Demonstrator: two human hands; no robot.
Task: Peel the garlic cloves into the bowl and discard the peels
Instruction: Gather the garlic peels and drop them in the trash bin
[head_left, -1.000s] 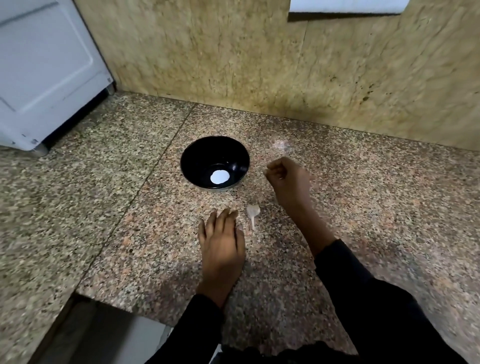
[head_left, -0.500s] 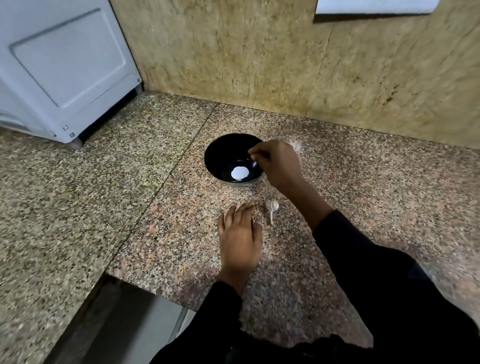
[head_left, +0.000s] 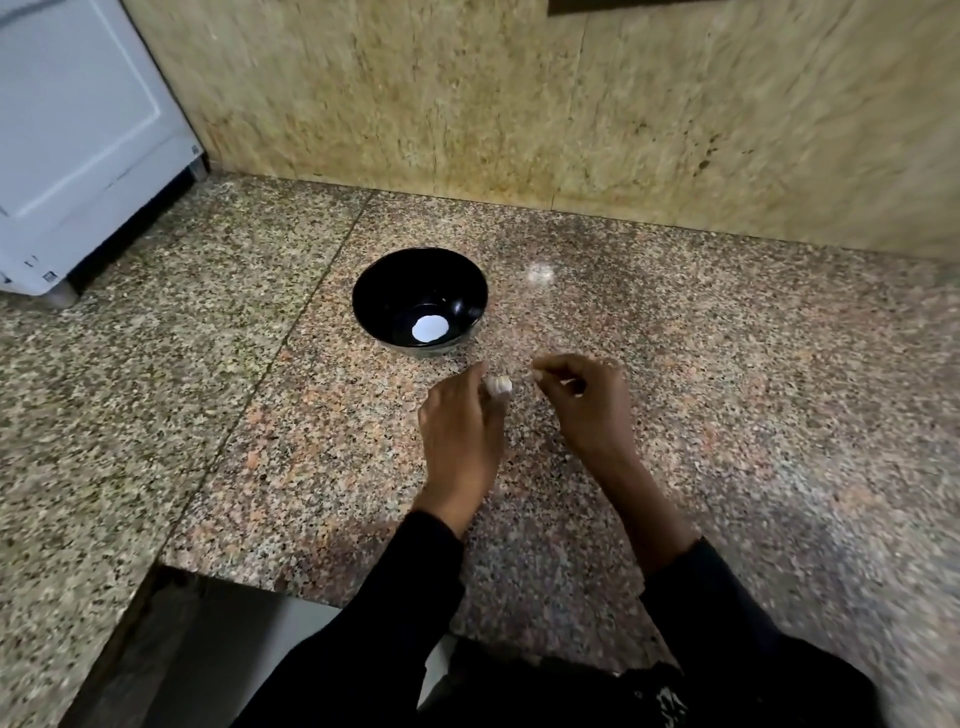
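At the bottom of the frame are the person's two arms in black sleeves (head_left: 415, 597), reaching up over the speckled pink and grey stone counter (head_left: 727, 415). In the middle of the frame, the left hand (head_left: 460, 431) is held over the counter with its fingers pointing up the picture. At its fingertips there is a small white garlic piece (head_left: 498, 385), and the hand seems to hold it between thumb and fingers, though the picture is blurry there. Just to the right of it is the right hand (head_left: 587, 405). Its fingers are curled in, with the thumb and first finger pressed together near the garlic. It is too blurry to tell if there is a bit of peel between them. The two hands are close, but they do not touch. A little higher in the frame, just past the hands, sits a round shiny black bowl (head_left: 374, 291) on the counter. A bright white spot shows at its bottom. In the upper left of the frame stands a big white box-shaped appliance (head_left: 78, 130). Across the top of the frame runs a yellow-brown stone wall (head_left: 571, 104).
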